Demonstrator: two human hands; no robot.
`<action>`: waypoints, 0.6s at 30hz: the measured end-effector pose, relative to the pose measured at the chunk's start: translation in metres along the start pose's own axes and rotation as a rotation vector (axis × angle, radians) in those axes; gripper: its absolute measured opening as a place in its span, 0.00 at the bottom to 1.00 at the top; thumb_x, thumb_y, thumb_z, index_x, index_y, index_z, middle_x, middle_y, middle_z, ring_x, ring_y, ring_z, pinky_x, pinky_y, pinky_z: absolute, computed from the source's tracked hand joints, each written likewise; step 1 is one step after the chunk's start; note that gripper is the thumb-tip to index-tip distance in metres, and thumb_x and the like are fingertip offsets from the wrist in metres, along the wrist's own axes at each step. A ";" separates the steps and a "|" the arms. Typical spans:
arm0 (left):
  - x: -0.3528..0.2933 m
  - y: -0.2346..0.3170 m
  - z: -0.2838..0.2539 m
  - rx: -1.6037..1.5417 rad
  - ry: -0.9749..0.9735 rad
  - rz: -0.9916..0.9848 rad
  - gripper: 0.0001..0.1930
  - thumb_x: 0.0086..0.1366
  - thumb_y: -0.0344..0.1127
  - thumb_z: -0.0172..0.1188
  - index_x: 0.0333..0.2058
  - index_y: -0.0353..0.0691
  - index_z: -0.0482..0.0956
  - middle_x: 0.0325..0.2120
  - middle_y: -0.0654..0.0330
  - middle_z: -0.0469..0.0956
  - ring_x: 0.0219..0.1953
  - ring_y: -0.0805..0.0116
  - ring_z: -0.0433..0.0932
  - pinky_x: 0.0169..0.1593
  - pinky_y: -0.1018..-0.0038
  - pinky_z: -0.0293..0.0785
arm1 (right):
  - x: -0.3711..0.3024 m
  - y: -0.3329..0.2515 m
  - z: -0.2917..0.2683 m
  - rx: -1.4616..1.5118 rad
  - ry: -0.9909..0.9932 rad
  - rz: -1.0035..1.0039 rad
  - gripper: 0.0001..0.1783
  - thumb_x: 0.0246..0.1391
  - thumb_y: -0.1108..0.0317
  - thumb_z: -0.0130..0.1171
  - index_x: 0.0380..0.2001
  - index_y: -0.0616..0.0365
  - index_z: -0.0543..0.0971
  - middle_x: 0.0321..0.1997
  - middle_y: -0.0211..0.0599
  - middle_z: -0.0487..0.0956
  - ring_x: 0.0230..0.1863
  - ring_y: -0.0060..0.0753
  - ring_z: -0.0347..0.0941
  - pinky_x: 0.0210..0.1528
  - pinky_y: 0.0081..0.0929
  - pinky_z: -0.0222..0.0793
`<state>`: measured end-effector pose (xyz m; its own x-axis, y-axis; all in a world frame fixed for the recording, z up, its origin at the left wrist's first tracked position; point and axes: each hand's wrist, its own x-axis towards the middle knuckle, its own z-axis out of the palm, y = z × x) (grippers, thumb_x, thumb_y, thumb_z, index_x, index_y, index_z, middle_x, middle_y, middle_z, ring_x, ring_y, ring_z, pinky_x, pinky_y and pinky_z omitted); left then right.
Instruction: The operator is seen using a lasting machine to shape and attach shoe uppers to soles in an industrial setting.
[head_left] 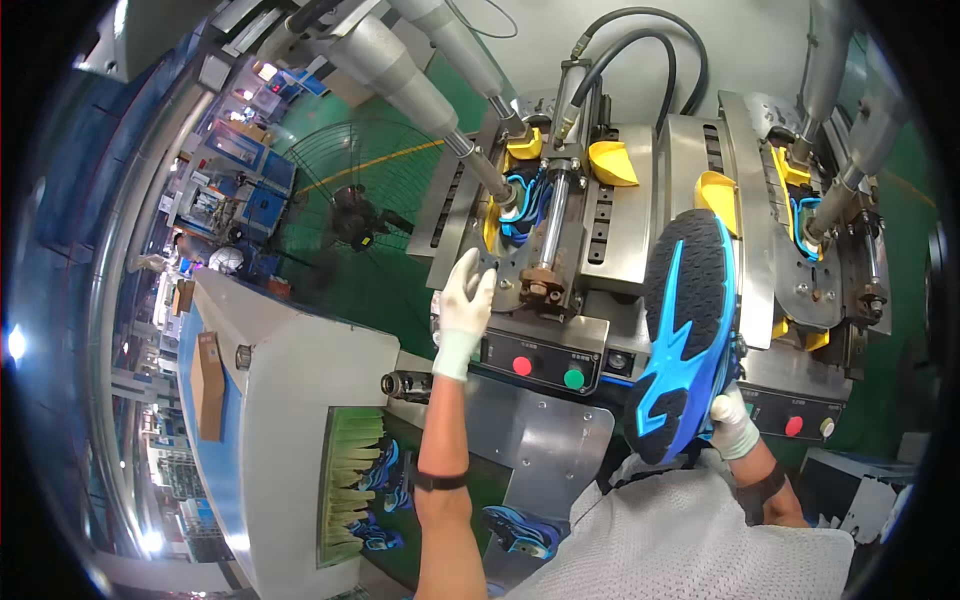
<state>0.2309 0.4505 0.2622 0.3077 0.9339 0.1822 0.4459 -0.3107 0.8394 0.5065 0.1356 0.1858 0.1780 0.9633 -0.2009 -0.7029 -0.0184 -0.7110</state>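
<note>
My right hand [735, 424], in a white glove, grips a shoe [685, 335] from below; its black and bright blue sole faces me, toe pointing up. My gloved left hand [465, 305] reaches forward with fingers spread and rests on the steel front plate of the left pressing station [520, 270], just left of its vertical rod. A blue shoe [522, 200] sits clamped in that station between yellow pads. Another blue shoe [805, 225] is clamped in the right station [800, 280].
A control panel with a red button [522, 366] and a green button [574, 379] lies under the left station. Several blue shoes [385, 480] lie on a lower conveyor behind a green strip curtain. A floor fan [355, 215] stands at left. Hydraulic cylinders [400, 70] slant overhead.
</note>
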 end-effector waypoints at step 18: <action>0.190 -0.191 0.123 -0.043 0.092 0.060 0.28 0.62 0.48 0.67 0.54 0.35 0.76 0.50 0.45 0.80 0.52 0.47 0.79 0.56 0.63 0.73 | -0.018 -0.024 0.042 0.118 0.210 -0.016 0.57 0.36 0.63 0.81 0.68 0.59 0.61 0.61 0.42 0.74 0.58 0.43 0.75 0.60 0.42 0.74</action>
<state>0.3078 0.6656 0.0733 0.2533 0.9269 0.2769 0.3916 -0.3600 0.8468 0.4912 0.1302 0.2343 0.3205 0.8863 -0.3344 -0.7720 0.0397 -0.6344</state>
